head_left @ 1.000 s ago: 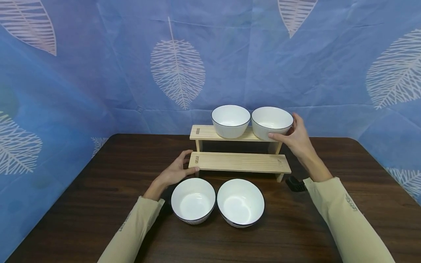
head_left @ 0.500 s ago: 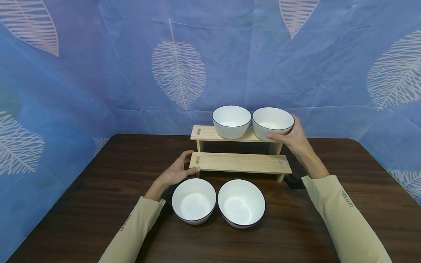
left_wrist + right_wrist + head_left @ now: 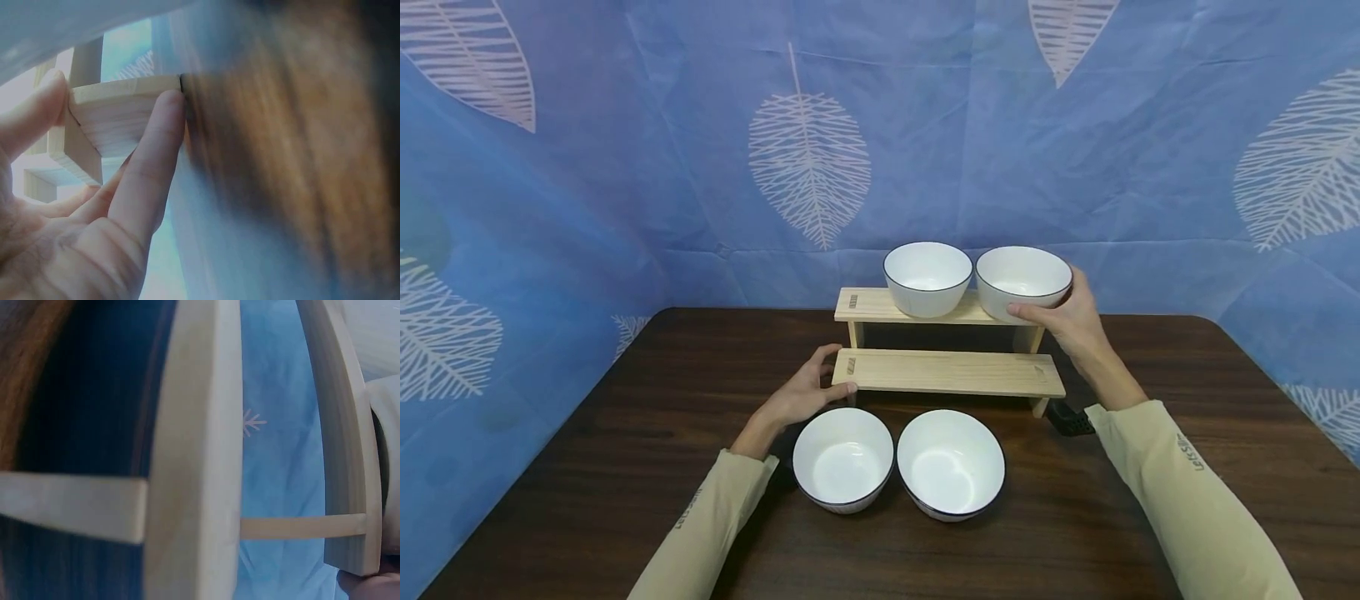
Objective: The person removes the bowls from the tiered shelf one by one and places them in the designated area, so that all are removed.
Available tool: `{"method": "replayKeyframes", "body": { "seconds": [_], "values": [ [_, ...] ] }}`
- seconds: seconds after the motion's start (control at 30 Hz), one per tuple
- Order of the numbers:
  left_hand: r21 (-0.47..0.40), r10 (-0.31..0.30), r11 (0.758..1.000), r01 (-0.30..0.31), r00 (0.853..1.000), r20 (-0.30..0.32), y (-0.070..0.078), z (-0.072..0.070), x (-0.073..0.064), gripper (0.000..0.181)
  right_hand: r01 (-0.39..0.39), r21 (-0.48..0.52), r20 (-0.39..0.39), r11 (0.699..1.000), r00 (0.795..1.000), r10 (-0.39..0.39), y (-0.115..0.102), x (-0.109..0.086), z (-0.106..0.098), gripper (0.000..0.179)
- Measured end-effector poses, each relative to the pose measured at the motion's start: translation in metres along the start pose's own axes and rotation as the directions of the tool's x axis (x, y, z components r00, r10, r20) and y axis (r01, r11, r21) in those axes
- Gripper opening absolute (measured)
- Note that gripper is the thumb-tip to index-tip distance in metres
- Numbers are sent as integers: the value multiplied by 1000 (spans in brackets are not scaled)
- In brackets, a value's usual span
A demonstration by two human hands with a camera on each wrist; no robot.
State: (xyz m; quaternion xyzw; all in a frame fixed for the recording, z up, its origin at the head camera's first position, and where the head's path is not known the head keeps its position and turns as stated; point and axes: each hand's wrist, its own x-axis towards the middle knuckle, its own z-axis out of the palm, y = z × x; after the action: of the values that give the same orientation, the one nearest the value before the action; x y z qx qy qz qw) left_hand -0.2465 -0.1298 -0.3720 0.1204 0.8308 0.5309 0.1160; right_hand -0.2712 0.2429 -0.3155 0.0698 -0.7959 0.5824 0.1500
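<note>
A two-tier wooden display rack (image 3: pixel 947 372) stands on the dark table. My left hand (image 3: pixel 801 392) grips the left end of its lower tier, thumb at the front edge and fingers at the back. In the left wrist view the board's end (image 3: pixel 128 115) lies between thumb and fingers. On the upper tier (image 3: pixel 867 305), at its right end, sits a white dark-rimmed bowl (image 3: pixel 1022 279). My right hand (image 3: pixel 1075 323) holds that bowl, thumb in front, the other fingers mostly hidden behind. A matching bowl (image 3: pixel 927 283) sits close on its left. The right wrist view shows mainly the rack, with a fingertip (image 3: pixel 372 586) low right.
Two more white bowls stand side by side on the table in front of the rack, a left one (image 3: pixel 842 458) and a right one (image 3: pixel 951 462). A blue leaf-patterned cloth (image 3: pixel 700 167) hangs behind the table (image 3: pixel 625 450). A black object (image 3: pixel 1067 418) shows beside the right cuff.
Nearly still. The right forearm has shifted slightly left; both hands keep their places on the bowl and the rack.
</note>
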Motion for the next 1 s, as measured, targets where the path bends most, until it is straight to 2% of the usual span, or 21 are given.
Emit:
{"method": "replayKeyframes", "body": {
  "seconds": [0.17, 0.4, 0.67, 0.83, 1.0],
  "values": [
    [-3, -3, 1000, 3, 1000, -4, -1, 1, 0, 78, 0, -14, -45, 1000, 999, 0, 1, -7, -6, 98],
    [-3, -3, 1000, 3, 1000, -11, -2, 2, 0, 78, 22, 25, -84, 999, 996, -20, -1, -13, -16, 94],
    [0, -2, 1000, 2, 1000, -12, -2, 3, 0, 77, 90, 193, -130, 977, 989, -65, -1, -20, -24, 102],
    [-2, -7, 1000, 6, 1000, -14, -2, 2, 0, 77, 121, 174, -140, 977, 985, -97, 1, -26, -28, 94],
    [-7, -1, 1000, 1, 1000, -8, -1, 2, 1, 76, 102, 80, -139, 992, 986, -90, 4, -32, -32, 93]
  ]
}}
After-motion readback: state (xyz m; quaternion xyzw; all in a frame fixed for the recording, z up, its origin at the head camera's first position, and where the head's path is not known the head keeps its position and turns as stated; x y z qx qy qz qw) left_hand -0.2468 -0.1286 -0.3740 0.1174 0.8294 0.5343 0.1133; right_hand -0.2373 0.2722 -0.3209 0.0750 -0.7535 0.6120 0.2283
